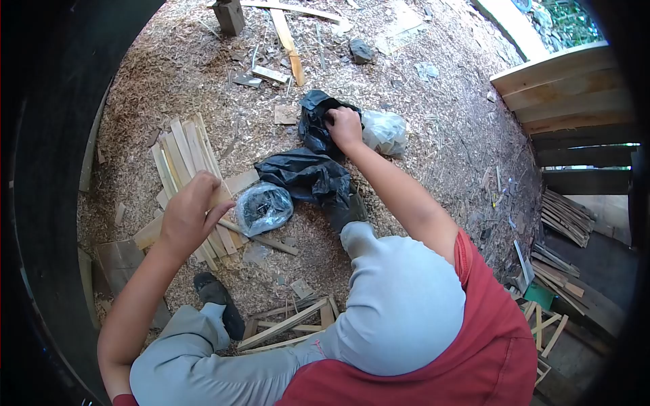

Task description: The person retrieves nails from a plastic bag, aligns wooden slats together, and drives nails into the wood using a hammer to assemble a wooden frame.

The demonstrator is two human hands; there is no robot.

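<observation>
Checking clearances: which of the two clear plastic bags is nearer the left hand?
The round clear bag beside the wooden slats, close to the left hand; the other, whitish bag lies by the right hand.

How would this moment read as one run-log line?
left hand: over wooden strips, grip unclear | right hand: fingers at upper black bag | beside that bag: translucent plastic bag

From where I stand, pale shavings (145, 84) cover most of the ground (467, 128). A board wall (562, 88) rises on the right, light planks above dark ones, daylight showing through the lower gaps. Beyond its far end, greenery (573, 24) catches bright light. A dark wall (53, 155) flanks the left.
</observation>
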